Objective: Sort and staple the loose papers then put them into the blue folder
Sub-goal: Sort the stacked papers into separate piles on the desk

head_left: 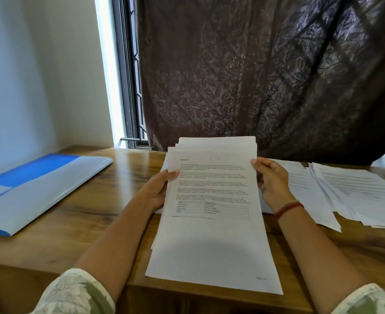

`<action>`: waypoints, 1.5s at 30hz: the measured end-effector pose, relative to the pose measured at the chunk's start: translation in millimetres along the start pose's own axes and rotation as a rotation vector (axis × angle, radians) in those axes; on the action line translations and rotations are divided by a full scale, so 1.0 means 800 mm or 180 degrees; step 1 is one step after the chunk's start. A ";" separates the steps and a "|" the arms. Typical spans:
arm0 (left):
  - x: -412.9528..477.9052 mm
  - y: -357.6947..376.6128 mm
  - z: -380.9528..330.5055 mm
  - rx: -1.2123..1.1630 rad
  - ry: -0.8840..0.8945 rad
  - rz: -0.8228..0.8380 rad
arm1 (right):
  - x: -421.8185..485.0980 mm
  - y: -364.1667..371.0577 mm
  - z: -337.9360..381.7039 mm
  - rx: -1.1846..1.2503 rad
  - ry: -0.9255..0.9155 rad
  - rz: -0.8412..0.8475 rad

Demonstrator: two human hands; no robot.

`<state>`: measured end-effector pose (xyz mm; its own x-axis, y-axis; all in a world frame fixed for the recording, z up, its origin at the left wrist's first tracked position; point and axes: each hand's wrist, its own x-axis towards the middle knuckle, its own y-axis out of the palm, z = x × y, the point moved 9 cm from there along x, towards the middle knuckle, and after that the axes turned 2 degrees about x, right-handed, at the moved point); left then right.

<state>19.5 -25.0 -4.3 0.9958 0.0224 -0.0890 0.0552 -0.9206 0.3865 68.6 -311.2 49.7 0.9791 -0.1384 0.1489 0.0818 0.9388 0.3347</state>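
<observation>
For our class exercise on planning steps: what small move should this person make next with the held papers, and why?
Probably tap the stack on the table to square it: the left hand and right hand grip its sides, and its top edges sit staggered, unfit for stapling.

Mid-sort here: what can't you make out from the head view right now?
Head view only.
Held stack of papers: the top sheet hides those beneath, so the count and any staple cannot be told; body text is too small to read.
Fingers of the left hand and right hand: mostly hidden behind the stack.
Right-side loose papers: cut by the frame edge, print blurred.
The blue folder: cut by the left edge, inside unseen.
No stapler in view.
</observation>
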 end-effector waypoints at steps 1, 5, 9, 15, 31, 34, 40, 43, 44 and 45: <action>0.002 -0.004 -0.001 0.0059 0.0027 -0.0118 | -0.001 -0.001 0.000 0.0003 -0.0030 -0.0053; 0.003 -0.014 -0.006 0.0128 0.0200 -0.0514 | -0.004 0.004 0.006 0.0000 -0.0164 -0.0050; -0.001 -0.008 -0.015 0.0250 0.0463 -0.0494 | -0.008 0.011 0.012 0.0097 -0.0229 -0.0005; -0.008 0.005 -0.024 0.0525 0.0709 -0.0180 | -0.013 0.011 0.020 0.0203 -0.0293 0.0074; -0.001 -0.004 -0.013 0.0746 0.0583 -0.0266 | 0.013 0.006 0.035 -0.1635 -0.1117 0.0348; 0.000 -0.008 -0.012 0.0803 0.0547 -0.0289 | 0.011 0.014 0.037 -0.2037 -0.1301 0.0497; -0.007 -0.006 -0.013 0.0837 0.0515 -0.0316 | 0.019 0.001 0.037 -0.2110 -0.1257 0.0311; -0.008 -0.007 -0.012 0.0845 0.0482 -0.0299 | 0.020 -0.001 0.039 -0.2129 -0.1227 0.0280; -0.008 -0.007 -0.011 0.0830 0.0465 -0.0292 | 0.019 0.000 0.039 -0.2137 -0.1208 0.0299; -0.007 -0.007 -0.010 0.0807 0.0444 -0.0264 | 0.018 0.001 0.039 -0.2137 -0.1203 0.0319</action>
<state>14.4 -17.1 1.5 0.9901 0.1387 0.0231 0.1342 -0.9810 0.1400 76.8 -322.3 81.3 0.8677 -0.0278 0.4964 0.2096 0.9258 -0.3146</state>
